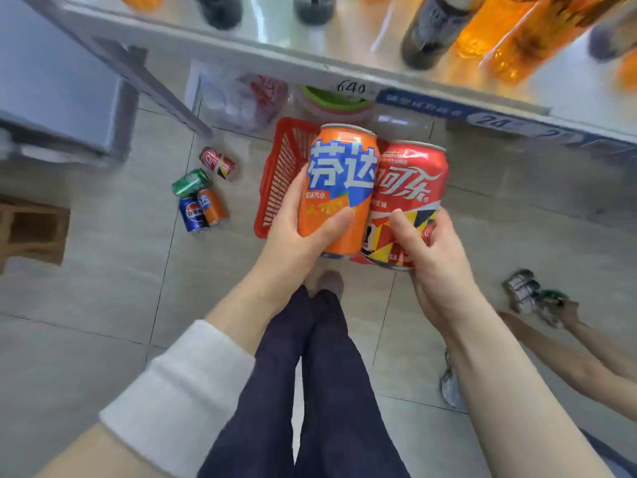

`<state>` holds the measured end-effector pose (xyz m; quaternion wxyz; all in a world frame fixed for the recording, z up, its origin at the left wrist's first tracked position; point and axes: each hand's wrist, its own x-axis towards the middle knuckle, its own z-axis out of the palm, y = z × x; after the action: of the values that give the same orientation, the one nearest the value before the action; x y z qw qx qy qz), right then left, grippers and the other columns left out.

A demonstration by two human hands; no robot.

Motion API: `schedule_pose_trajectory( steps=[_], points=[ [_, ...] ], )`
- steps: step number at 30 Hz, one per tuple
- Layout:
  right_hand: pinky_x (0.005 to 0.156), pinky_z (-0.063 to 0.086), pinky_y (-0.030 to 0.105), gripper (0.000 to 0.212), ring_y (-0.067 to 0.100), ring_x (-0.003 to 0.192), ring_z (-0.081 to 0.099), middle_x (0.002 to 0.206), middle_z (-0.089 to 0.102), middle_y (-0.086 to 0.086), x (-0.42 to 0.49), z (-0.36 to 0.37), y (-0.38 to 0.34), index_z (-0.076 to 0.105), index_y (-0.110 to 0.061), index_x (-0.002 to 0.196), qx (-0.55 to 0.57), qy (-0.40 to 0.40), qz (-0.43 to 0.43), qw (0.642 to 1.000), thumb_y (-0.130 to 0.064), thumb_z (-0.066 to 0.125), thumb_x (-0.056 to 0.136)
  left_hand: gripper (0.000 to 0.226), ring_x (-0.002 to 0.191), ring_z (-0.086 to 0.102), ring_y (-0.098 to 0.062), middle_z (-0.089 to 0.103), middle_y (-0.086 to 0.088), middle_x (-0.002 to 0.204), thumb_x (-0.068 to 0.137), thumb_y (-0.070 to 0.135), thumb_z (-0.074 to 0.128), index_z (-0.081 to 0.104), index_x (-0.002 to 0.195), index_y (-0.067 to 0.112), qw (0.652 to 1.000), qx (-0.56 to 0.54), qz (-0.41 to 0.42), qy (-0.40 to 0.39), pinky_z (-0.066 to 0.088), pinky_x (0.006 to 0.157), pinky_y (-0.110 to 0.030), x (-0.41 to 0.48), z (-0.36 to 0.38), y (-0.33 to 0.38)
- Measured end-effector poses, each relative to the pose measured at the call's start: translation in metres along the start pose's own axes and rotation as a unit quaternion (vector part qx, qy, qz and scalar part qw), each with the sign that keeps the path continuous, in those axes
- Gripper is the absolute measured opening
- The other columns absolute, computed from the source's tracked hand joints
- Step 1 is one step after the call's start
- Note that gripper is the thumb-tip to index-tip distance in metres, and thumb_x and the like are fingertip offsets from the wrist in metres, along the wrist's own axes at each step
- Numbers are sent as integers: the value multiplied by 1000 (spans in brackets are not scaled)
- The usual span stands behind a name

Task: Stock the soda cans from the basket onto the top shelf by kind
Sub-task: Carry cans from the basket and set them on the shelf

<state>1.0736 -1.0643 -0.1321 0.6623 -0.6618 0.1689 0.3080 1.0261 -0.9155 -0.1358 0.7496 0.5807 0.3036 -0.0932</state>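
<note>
Cans are held two at a time, one in each hand. One orange can [339, 181] is gripped by the left hand [296, 229], with the fingers wrapped behind it and the thumb laid across its front. One red can [410, 188] is gripped by the right hand [434, 257], with the thumb pressed on its front and the fingers curled round its back. Both cans are kept roughly upright and are touching along their sides.

They are seen above one red basket [282, 174], which stands on the tiled floor [103, 288]. The inside of the basket is hidden by the cans and hands.

Four more cans are lying on their sides on the floor, left of the basket. A second red can [218, 162] lies farthest away. A green can [190, 182], a blue can [193, 213] and a second orange can [212, 205] are bunched together just beside it.

One metal shelf [310, 60] is seen across the top of the view. Dark and orange bottles [437, 29] are stood on it. They are blurred and cut off, so their number cannot be told.

At the right, something blurred is held by another person's hand [565, 312]. One wooden stool [34, 229] is seen at the left edge.
</note>
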Motion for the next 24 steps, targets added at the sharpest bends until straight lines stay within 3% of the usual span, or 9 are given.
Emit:
schedule_pose_trajectory(
  steps=[6,10,16,20,24],
  points=[
    [75,54,27,92,15,97,68,103,70,-2,-77,16,-93,49,-20,117,-2,1,-73,997,-64,80,42,75,107,61,-5,59,8,123,71,30,69,34,138,25,994,49,100,4,54,87,-25,-64,9,101],
    [78,54,30,97,19,99,67,107,69,2,-114,30,-141,48,-14,122,0,-4,-132,991,-63,79,45,74,104,61,1,59,15,118,66,38,72,36,130,36,987,52,153,-6,53,85,-20,-93,8,155],
    [93,51,45,102,20,111,61,122,60,7,-154,50,-207,40,-17,131,-27,25,-240,970,-67,76,50,77,103,61,1,62,18,113,66,35,72,37,134,26,968,38,247,-30,50,81,-14,-120,7,224],
    [85,53,34,87,13,103,64,114,63,2,-170,63,-242,47,-21,123,-32,30,-314,948,-62,76,53,80,103,62,-1,64,19,111,64,40,69,39,135,22,949,37,310,-45,50,81,-16,-127,0,265],
    [72,54,23,55,7,89,67,99,67,-2,-178,69,-274,50,-31,110,-39,14,-367,929,-44,74,62,73,94,63,5,66,28,98,60,37,73,42,127,29,932,37,356,-57,49,75,-12,-133,0,306]
  ],
)
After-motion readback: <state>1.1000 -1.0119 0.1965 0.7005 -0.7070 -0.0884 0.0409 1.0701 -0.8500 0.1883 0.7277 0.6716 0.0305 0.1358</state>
